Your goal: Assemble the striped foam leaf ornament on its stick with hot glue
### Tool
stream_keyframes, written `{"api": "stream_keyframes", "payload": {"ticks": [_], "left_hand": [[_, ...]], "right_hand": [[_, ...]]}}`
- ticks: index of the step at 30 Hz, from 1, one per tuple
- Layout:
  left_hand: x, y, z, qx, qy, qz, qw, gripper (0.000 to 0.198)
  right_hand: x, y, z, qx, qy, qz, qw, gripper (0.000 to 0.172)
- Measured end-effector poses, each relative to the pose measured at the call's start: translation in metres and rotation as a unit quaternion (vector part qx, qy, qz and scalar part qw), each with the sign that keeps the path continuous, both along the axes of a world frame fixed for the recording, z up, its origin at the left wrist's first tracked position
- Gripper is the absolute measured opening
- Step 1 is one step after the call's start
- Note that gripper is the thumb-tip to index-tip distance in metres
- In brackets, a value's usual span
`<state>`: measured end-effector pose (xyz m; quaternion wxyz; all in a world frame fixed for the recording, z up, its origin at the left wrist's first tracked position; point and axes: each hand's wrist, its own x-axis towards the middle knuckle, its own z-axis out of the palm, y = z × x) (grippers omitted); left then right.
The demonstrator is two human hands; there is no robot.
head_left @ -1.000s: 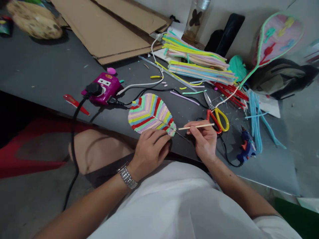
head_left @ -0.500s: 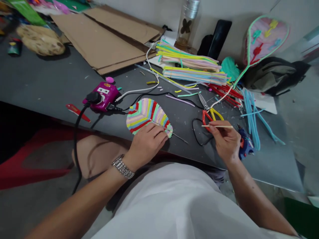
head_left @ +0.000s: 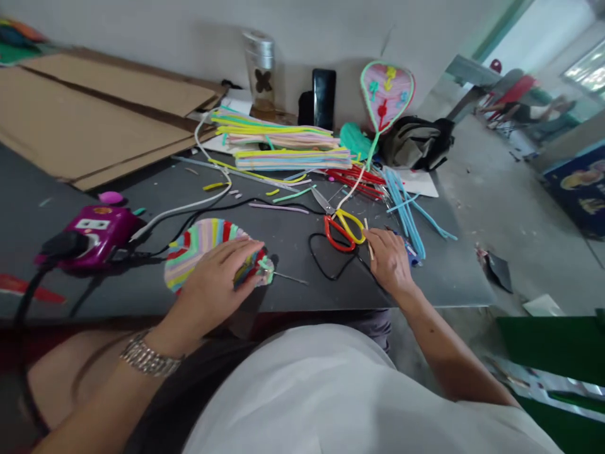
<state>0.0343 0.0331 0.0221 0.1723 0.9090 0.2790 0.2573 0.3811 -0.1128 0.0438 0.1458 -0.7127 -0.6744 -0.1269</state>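
Note:
A leaf-shaped piece of striped fuzzy pipe cleaners (head_left: 201, 243) lies near the table's front edge, a thin metal stem sticking out of its right end. My left hand (head_left: 212, 277) rests over it, fingers stretched out and thumb apart, covering its lower middle. To the right, my right hand (head_left: 387, 255) pinches a short, thin pale stick (head_left: 368, 239), held nearly upright. Just left of that hand are scissors (head_left: 338, 224) with one red and one yellow handle. A blue glue gun (head_left: 412, 252) is partly hidden behind my right hand.
Bundles of coloured pipe cleaners (head_left: 288, 157) lie at the back, with blue ones (head_left: 404, 211) at the right. A purple power socket (head_left: 97, 233) with cables stands left, before cardboard sheets (head_left: 118, 107). A bottle (head_left: 261, 75), phone (head_left: 324, 98) and finished pink fan shape (head_left: 387, 94) stand along the wall.
The view has turned right. My left hand has loosened from a closed grip to stretched fingers on the striped piece. The pale stick has swung from level to nearly upright in my right hand.

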Motion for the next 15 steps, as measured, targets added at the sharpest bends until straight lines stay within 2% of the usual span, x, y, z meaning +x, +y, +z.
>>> {"api": "stream_keyframes", "payload": {"ticks": [3,5,11,15], "left_hand": [[0.001,0.021,-0.003,-0.011,0.041,-0.077,0.996,0.043],[0.002,0.033,-0.001,-0.005,0.063,-0.107,0.992,0.039],[0.009,0.043,0.013,0.016,0.108,-0.086,0.990,0.032],[0.013,0.037,0.021,0.030,0.134,-0.067,0.988,0.030]], "right_hand": [[0.004,-0.002,0.006,-0.004,0.006,0.001,1.000,0.041],[0.008,-0.004,0.008,-0.003,0.003,0.003,1.000,0.042],[0.019,-0.012,0.006,-0.029,-0.018,-0.038,0.999,0.042],[0.000,0.006,0.009,-0.018,0.008,-0.065,0.998,0.034]]}}
